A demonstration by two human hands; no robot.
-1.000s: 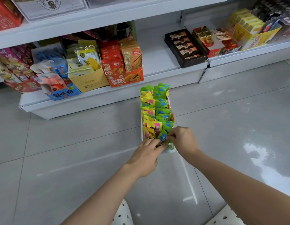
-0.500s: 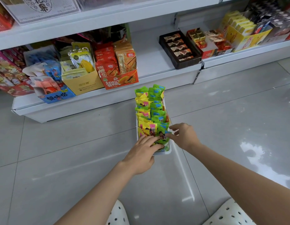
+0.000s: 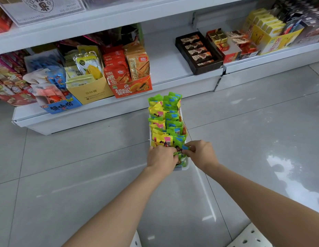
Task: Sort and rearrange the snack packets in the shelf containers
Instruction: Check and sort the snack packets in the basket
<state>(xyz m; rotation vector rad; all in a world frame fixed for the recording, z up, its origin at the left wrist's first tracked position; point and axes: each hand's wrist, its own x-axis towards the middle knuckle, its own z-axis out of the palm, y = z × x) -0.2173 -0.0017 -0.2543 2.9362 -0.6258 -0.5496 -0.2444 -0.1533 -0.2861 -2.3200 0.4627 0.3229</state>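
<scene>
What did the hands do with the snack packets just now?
The right hand, which had drawn back with fingers loose, came in again and now pinches a green packet at the near end of the white tray. The left hand stayed on those packets. The tray stayed on the floor.

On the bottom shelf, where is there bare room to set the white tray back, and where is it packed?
Bare shelf shows between the orange papaya box and the dark brown chocolate tray. Left of the papaya box it is crowded: the yellow carton and blue box stand side by side. The white tray sits on the floor, both hands, left hand and right hand, at its near-end packets.
</scene>
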